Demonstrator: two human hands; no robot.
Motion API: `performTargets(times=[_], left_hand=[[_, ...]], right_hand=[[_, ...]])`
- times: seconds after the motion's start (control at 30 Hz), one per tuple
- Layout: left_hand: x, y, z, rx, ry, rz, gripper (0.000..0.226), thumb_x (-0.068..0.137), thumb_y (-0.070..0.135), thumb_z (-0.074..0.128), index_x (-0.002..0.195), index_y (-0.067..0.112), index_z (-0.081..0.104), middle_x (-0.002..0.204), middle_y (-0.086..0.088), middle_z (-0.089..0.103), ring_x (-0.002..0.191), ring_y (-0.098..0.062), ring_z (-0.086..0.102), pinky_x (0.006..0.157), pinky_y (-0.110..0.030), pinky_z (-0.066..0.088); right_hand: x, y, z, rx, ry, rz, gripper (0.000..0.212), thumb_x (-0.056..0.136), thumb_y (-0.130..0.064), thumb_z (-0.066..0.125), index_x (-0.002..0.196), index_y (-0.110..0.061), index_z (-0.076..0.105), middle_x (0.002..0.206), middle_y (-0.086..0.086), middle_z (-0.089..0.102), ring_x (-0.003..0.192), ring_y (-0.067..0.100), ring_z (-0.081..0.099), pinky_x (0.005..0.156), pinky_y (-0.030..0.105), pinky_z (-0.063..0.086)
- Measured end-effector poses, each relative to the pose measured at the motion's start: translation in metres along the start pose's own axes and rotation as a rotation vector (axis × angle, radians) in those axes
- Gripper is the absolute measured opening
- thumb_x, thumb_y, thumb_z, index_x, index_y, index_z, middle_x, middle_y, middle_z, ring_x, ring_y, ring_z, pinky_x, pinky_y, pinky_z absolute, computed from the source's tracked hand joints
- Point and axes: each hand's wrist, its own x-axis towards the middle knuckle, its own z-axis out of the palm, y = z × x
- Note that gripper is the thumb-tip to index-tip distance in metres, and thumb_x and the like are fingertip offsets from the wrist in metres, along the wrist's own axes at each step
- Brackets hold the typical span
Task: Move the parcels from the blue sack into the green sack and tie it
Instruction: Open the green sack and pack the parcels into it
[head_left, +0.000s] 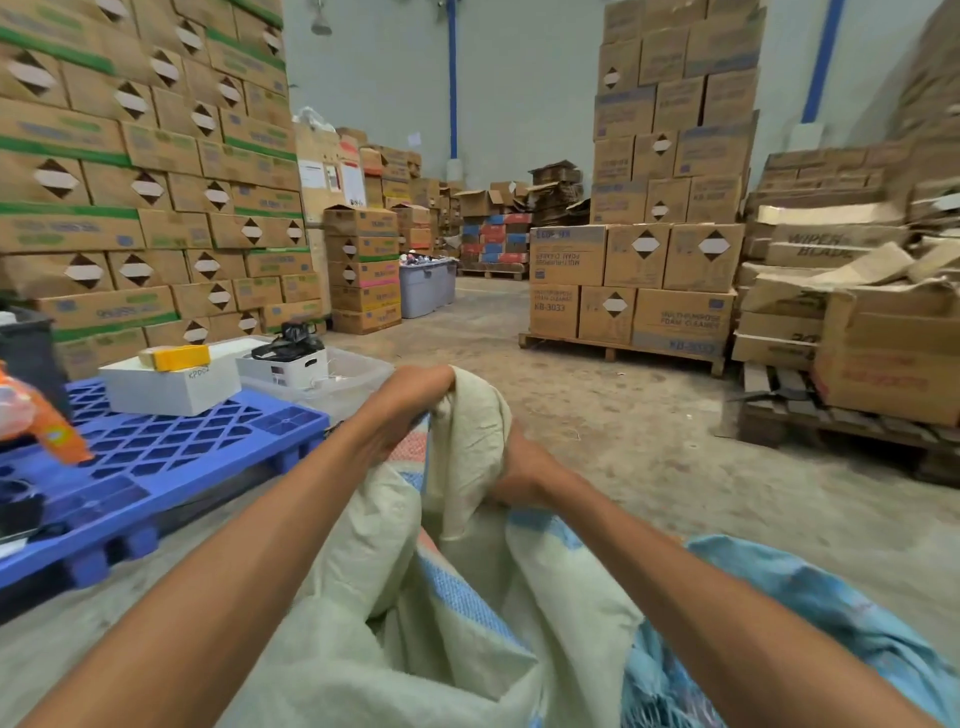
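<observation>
Both your arms reach forward over the pale green sack (457, 639), which lies slumped on the concrete floor (649, 441) right in front of you. Your left hand (405, 405) is closed in a fist around a bunch of the sack's top cloth, lifting it up. Your right hand (524, 475) sits lower and just beside it, fingers curled tight into the same gathered cloth, so the two hands have the sack's neck bunched between them. The cloth hangs in loose folds beneath your grip, and a striped blue and pink band shows along its inner fold.

The blue sack (810, 618) lies crumpled on the floor at your right, touching the green one and partly under your right forearm. You cannot tell from here what either sack holds.

To your left, a blue plastic pallet (171, 457) carries a white box (171, 384) with a yellow box (174, 357) on top. Stacks of cardboard cartons (636, 280) on a wooden pallet (618, 351) stand well apart ahead.
</observation>
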Motion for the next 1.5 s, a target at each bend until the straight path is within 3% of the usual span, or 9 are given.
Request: performTargets(times=[0.13, 0.27, 0.43, 0.57, 0.8, 0.9, 1.1, 1.37, 1.5], left_hand=[[0.006, 0.004, -0.021, 0.561, -0.035, 0.247, 0.045, 0.08, 0.061, 0.061, 0.068, 0.018, 0.062, 0.068, 0.0, 0.063, 0.065, -0.016, 0.057, 0.055, -0.028, 0.043], [0.004, -0.018, -0.05, 1.267, 0.091, 0.585, 0.085, 0.054, 0.1, 0.044, 0.088, 0.022, 0.055, 0.083, 0.003, 0.067, 0.077, -0.019, 0.062, 0.062, -0.033, 0.045], [-0.002, -0.059, -0.038, 1.067, -0.084, 0.841, 0.116, 0.058, 0.083, 0.065, 0.149, 0.026, 0.021, 0.141, 0.0, 0.044, 0.119, -0.019, 0.05, 0.101, -0.042, 0.04], [-0.004, -0.05, -0.001, 0.764, -0.035, 0.778, 0.028, 0.079, 0.033, 0.066, 0.104, 0.03, 0.056, 0.097, 0.001, 0.066, 0.089, -0.022, 0.064, 0.066, -0.031, 0.045], [0.018, -0.024, 0.001, 0.795, 0.36, 0.283, 0.031, 0.092, 0.042, 0.058, 0.083, 0.012, 0.058, 0.102, -0.018, 0.067, 0.095, -0.039, 0.062, 0.067, -0.034, 0.039], [0.03, -0.011, -0.006, 0.739, 0.426, 0.222, 0.041, 0.089, 0.046, 0.061, 0.099, 0.006, 0.066, 0.108, -0.019, 0.067, 0.1, -0.039, 0.062, 0.068, -0.034, 0.041], [0.031, 0.016, -0.013, 0.678, 0.426, 0.219, 0.029, 0.089, 0.036, 0.064, 0.08, 0.01, 0.054, 0.091, -0.012, 0.061, 0.079, -0.032, 0.055, 0.063, -0.035, 0.04], [0.015, 0.007, -0.064, 1.071, 0.5, 0.634, 0.012, 0.083, 0.021, 0.068, 0.09, 0.011, 0.064, 0.084, -0.015, 0.067, 0.075, -0.035, 0.064, 0.058, -0.035, 0.04], [0.017, -0.029, -0.097, 1.222, 0.453, 0.817, 0.036, 0.071, 0.027, 0.082, 0.09, 0.009, 0.057, 0.067, -0.017, 0.065, 0.058, -0.037, 0.063, 0.048, -0.035, 0.041]], right_hand=[[-0.004, 0.007, -0.026, 0.128, 0.18, 0.066, 0.014, 0.082, -0.01, 0.058, 0.09, -0.007, 0.07, 0.092, 0.013, 0.069, 0.081, 0.025, 0.061, 0.068, 0.031, 0.048], [-0.056, 0.008, -0.082, 0.543, -0.217, 0.091, 0.027, 0.102, -0.01, 0.043, 0.077, -0.009, 0.055, 0.083, 0.012, 0.057, 0.07, 0.02, 0.055, 0.068, 0.032, 0.047], [-0.058, 0.004, -0.093, 0.528, -0.157, 0.064, 0.039, 0.091, -0.005, 0.045, 0.058, -0.021, 0.034, 0.063, 0.0, 0.033, 0.052, 0.012, 0.031, 0.05, 0.026, 0.029], [-0.043, -0.005, -0.085, 0.796, -0.277, 0.135, 0.009, 0.076, -0.024, 0.053, 0.079, -0.015, 0.051, 0.081, 0.005, 0.054, 0.069, 0.021, 0.052, 0.065, 0.031, 0.045], [-0.057, -0.05, -0.061, 0.225, 0.812, -0.291, 0.024, 0.078, -0.024, 0.068, 0.099, -0.024, 0.056, 0.084, -0.006, 0.06, 0.078, 0.011, 0.058, 0.07, 0.031, 0.05], [-0.081, -0.07, -0.041, 0.257, 0.604, -0.207, 0.052, 0.077, -0.043, 0.07, 0.121, -0.022, 0.049, 0.105, -0.001, 0.064, 0.098, 0.018, 0.063, 0.083, 0.037, 0.053], [-0.047, -0.041, -0.013, -0.03, 0.534, 0.095, 0.159, 0.056, -0.061, 0.087, 0.148, -0.028, -0.039, 0.15, 0.018, -0.049, 0.153, 0.04, -0.007, 0.115, 0.066, 0.011], [-0.014, 0.043, -0.016, -0.415, 0.729, -0.186, 0.111, 0.07, -0.003, 0.076, 0.16, -0.018, 0.013, 0.165, 0.013, 0.023, 0.139, 0.029, 0.044, 0.11, 0.043, 0.042], [-0.018, 0.03, -0.039, -0.146, 0.597, -0.063, 0.022, 0.075, -0.006, 0.064, 0.093, -0.016, 0.069, 0.083, 0.008, 0.069, 0.086, 0.033, 0.068, 0.063, 0.032, 0.043]])
